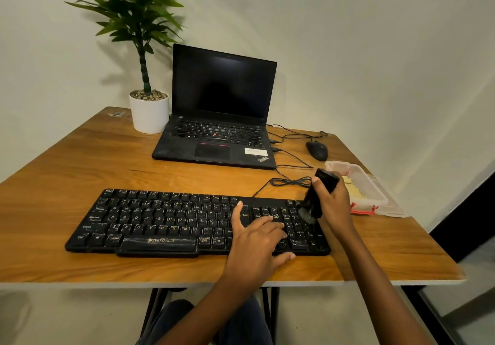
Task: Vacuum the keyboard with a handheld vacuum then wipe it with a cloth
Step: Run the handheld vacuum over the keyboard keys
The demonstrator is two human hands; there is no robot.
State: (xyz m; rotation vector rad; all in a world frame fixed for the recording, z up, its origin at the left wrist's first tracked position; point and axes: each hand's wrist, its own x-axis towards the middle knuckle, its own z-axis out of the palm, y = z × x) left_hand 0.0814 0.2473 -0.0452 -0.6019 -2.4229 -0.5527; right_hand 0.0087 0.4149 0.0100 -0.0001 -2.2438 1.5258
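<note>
Right now my right hand (333,200) grips the handheld vacuum (317,196), its brush end tilted down onto the keyboard (160,221) at the number pad. Just beside it, my left hand (258,240) lies spread, fingers flat on the keys.

A black keyboard (166,221) lies flat on the wooden counter (80,162). The left hand (257,240) rests spread-fingered on its right-hand keys. The right hand (336,202) grips a tilted black handheld vacuum (320,192), brush end down on the number pad. Behind are an open laptop (222,109), a potted plant (148,111), a mouse (317,150) and a clear plastic box (367,186).
</note>
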